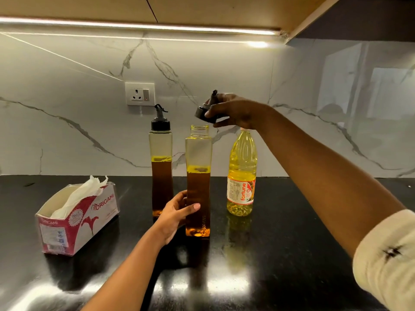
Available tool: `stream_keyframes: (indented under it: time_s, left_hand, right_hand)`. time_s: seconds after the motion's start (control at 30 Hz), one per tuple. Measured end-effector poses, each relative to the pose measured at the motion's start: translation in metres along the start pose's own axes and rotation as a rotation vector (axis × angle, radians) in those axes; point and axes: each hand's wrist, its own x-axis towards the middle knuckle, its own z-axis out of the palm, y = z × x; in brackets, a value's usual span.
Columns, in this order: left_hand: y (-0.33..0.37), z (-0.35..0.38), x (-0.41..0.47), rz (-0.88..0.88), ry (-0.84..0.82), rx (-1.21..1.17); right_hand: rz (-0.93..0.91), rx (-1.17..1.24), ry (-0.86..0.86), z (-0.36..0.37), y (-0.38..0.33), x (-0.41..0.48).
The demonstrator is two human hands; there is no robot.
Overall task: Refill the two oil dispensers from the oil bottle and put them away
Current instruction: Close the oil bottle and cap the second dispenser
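Two tall oil dispensers stand upright on the black countertop, each holding dark amber oil. Near dispenser: neck uncapped, oil reaching roughly to mid-height; the left hand wraps its lower body, thumb across the front face and fingers curled round the far side. Rear dispenser: just behind and to the left, capped with a black pour-spout lid, oil level slightly higher. Right hand: raised above and just right of the open neck, fingers closed on the removed spout cap, which is tilted with its spout pointing up. Oil bottle: clear plastic, pale yellow oil, upright to the right of the near dispenser, its top hidden behind the right wrist. Tissue box: open, at left, well apart from the dispensers.
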Motion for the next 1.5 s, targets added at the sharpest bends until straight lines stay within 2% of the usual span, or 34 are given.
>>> stream_keyframes:
  time_s: [0.2,0.47,0.57,0.7,0.77,0.8,0.9,0.97,1.07,1.2,1.27,1.33,1.5]
  left_hand:
    - [0.001,0.001,-0.001,0.02,0.007,0.002]
    - [0.0,0.001,0.0,0.037,0.016,0.004]
    - [-0.002,0.001,0.002,0.051,0.019,0.028]
    - [-0.005,0.001,0.004,0.064,0.03,0.036]
    - [-0.005,0.0,0.004,0.071,0.032,0.035]
    - [-0.006,0.0,0.004,0.073,0.035,0.043]
    - [-0.006,-0.001,0.005,0.08,0.036,0.069]
    - [-0.006,0.0,0.006,0.086,0.027,0.076]
    - [-0.006,0.0,0.006,0.089,0.027,0.072]
    - [-0.007,0.0,0.005,0.086,0.026,0.075]
    - [-0.006,0.0,0.005,0.086,0.029,0.078]
    - [-0.005,0.0,0.005,0.087,0.03,0.085]
    - [-0.005,0.0,0.005,0.088,0.032,0.088]
  right_hand:
    - [0.055,0.005,-0.142,0.006,0.007,0.011]
    - [0.053,-0.154,-0.223,0.004,-0.004,0.014]
    - [0.049,-0.296,-0.151,0.008,-0.007,0.013]
    - [0.106,-0.599,0.102,0.029,-0.008,0.014]
    - [0.124,-0.662,0.193,0.041,-0.003,0.015]
    - [0.12,-0.584,0.178,0.044,0.0,0.014]
    - [0.061,0.004,0.015,0.042,0.009,0.004]
    - [0.053,0.216,0.006,0.036,0.018,-0.003]
    - [0.075,0.284,0.072,0.026,0.028,-0.014]
    - [0.083,0.237,0.289,0.012,0.029,-0.027]
    - [0.1,0.263,0.336,0.011,0.028,-0.023]
    - [0.129,0.261,0.312,0.018,0.026,-0.015]
    - [0.15,0.268,0.081,0.04,0.026,-0.006]
